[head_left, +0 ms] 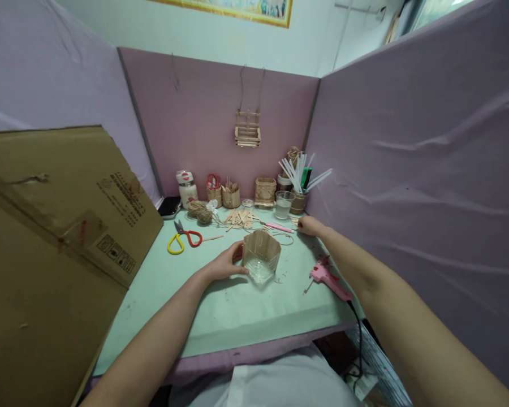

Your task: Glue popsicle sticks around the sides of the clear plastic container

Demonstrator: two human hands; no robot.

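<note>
My left hand (229, 263) grips the left side of a clear plastic container (261, 271), thumb low at its front and fingers behind. Flat wooden sticks (263, 244) line the container's back and side walls, while its front is see-through. My right hand (309, 226) reaches to the far right of the table, fingers curled together beside a few small wooden sticks (294, 220). Whatever is between those fingertips is hidden. A pink-handled pen-like tool (279, 228) lies just left of that hand. Nearer to me, under the right forearm, rests a pink glue gun (328, 281).
Scissors (186, 237) with red and yellow handles lie left, near a twine ball (200, 212). Loose wooden sticks (240, 219) are piled mid-table. Behind stand a water cup (283, 206), a stick-filled pot (231, 196) and white glue sticks (297, 172). A cardboard box (68, 243) blocks the left.
</note>
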